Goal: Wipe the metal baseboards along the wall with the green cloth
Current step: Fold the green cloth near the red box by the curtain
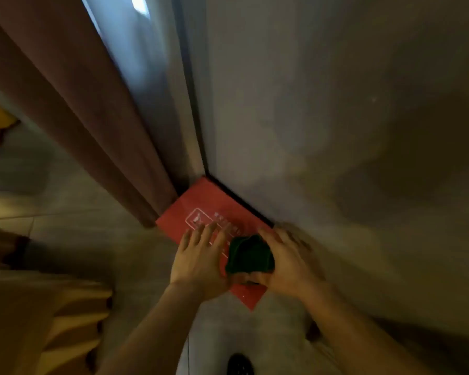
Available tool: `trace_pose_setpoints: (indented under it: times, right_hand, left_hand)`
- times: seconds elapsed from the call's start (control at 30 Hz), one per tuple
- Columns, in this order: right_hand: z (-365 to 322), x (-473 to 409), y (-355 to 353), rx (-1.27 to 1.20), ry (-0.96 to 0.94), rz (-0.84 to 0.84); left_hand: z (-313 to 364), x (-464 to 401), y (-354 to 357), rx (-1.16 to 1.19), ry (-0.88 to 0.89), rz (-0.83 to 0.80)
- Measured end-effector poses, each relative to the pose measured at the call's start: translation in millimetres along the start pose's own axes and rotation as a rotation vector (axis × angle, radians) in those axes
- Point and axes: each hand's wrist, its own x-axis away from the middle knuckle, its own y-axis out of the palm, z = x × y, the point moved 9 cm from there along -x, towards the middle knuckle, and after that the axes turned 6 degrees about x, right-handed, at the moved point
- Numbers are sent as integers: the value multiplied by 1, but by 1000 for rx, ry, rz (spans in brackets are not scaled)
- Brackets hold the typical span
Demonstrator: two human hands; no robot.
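The foot of the wall [309, 131] is blocked by a red box [201, 209] set into the corner, touching the dark baseboard [241, 203]. Its left side is crowded by a hanging curtain [92, 131]. Open tiled floor [79, 226] is left before the box.

Unreadable white print on red box [201, 209]
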Motion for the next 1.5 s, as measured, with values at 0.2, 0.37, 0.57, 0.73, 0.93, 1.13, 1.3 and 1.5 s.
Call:
trace_pose_setpoints:
  times: [0.2, 0.37, 0.57, 0.73, 0.93, 1.13, 1.3, 1.5]
  right_hand:
    - [16, -16, 61, 131, -42, -34]
    - [17, -16, 67, 165, -27, 36]
    - [10, -17, 53, 64, 5, 93]
    - [2, 0, 26, 19, -12, 135]
    - [-21, 33, -23, 41, 6, 192]
    - [-61, 87, -99, 57, -17, 326]
    - [-105, 156, -172, 93, -32, 455]
    - [-155, 245, -229, 125, -25, 546]
  left_hand:
    - [6, -20, 72, 21, 49, -79]
    - [7, -22, 90, 9, 67, -37]
    - [14, -24, 71, 15, 80, 30]
    - [19, -10, 42, 2, 92, 42]
    - [27, 25, -19, -33, 107, 104]
    - [41, 77, -102, -67, 142, 198]
    - [57, 144, -173, -69, 190, 266]
    - [72, 233, -239, -51, 255, 385]
